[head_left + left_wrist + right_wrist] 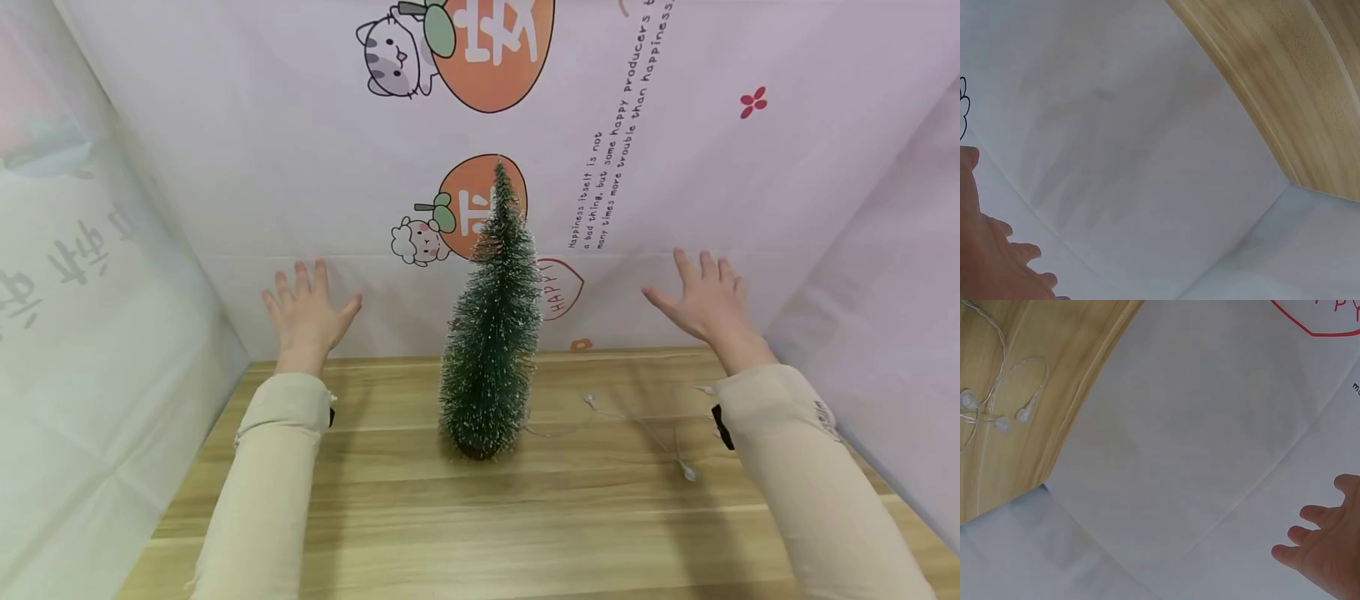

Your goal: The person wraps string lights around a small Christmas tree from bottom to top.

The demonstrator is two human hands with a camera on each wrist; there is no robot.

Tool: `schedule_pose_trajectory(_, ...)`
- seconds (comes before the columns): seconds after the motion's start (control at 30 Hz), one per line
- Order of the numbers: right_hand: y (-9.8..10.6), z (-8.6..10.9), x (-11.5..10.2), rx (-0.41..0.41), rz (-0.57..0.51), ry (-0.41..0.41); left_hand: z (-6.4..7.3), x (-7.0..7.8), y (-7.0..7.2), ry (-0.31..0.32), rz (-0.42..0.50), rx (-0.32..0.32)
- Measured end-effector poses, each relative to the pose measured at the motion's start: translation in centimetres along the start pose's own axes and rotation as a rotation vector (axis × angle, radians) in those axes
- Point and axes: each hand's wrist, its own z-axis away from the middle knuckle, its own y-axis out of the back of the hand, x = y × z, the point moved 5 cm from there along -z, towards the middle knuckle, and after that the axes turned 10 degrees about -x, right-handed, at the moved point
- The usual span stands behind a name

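A small green artificial Christmas tree point(491, 333) with whitish tips stands upright on the wooden table, between the two hands and apart from both. My left hand point(306, 321) is held out to the left of it, fingers spread, with nothing in it. To the right, my right hand point(708, 300) is likewise spread and holds nothing. A thin clear light string with small bulbs point(688, 473) lies on the table right of the tree, partly hidden by the right sleeve. In the right wrist view, its white bulbs point(1024, 415) and looped wire show near the table edge.
White printed cloth point(637, 167) hangs behind the table point(525, 533), carrying orange fruit drawings and lettering. Further white sheets enclose the left side point(90, 350) and the right side point(885, 317).
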Motion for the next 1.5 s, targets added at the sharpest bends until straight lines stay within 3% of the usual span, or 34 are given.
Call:
schedule_pose_trajectory(0.23,-0.5,0.6,0.4,0.049,-0.005,0.071,0.5,0.7,0.2,-0.061,0.007,0.099)
schedule_pose_trajectory(0.8,-5.0,3.2,1.8,0.036,-0.064,0.190,2.9,5.4,-0.1,-0.319,0.121,0.471)
schedule_pose_trajectory(1.1,-8.1,4.2,3.7,-0.041,-0.095,0.172,4.6,7.9,0.0,-0.420,0.208,0.526)
schedule_pose_trajectory(1.23,-9.2,4.4,4.3,-0.039,-0.064,0.186,5.5,8.8,0.2,-0.473,0.264,0.591)
schedule_pose_trajectory(1.5,-11.0,4.9,5.4,-0.057,-0.067,0.188,8.2,11.6,0.9,-0.675,0.331,0.750)
